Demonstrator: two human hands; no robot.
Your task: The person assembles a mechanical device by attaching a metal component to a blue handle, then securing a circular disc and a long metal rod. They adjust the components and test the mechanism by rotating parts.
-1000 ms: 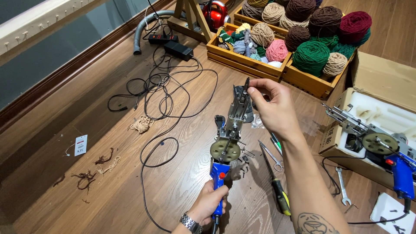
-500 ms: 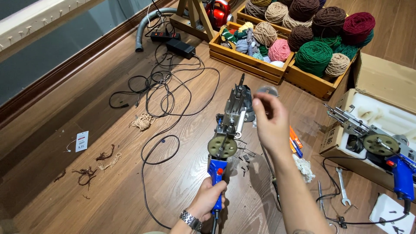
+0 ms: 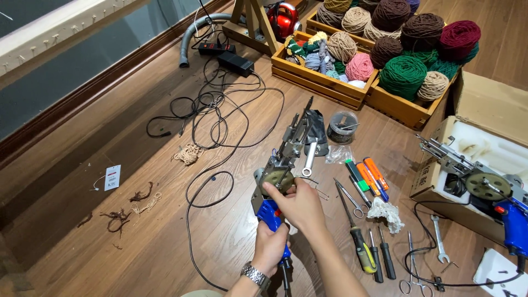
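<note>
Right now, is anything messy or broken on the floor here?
Nothing looks broken, but it is messy. Black cables sprawl in tangled loops over the wooden floor, and yarn scraps lie scattered to the left. The left hand grips the blue tufting gun by its handle while the right hand touches its gear.

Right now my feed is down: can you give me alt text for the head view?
A person's left hand grips the blue handle of a tufting gun held over a wooden floor, while the right hand touches its gear. Hand tools lie to the right, crates of yarn balls behind, and black cables to the left.
</note>
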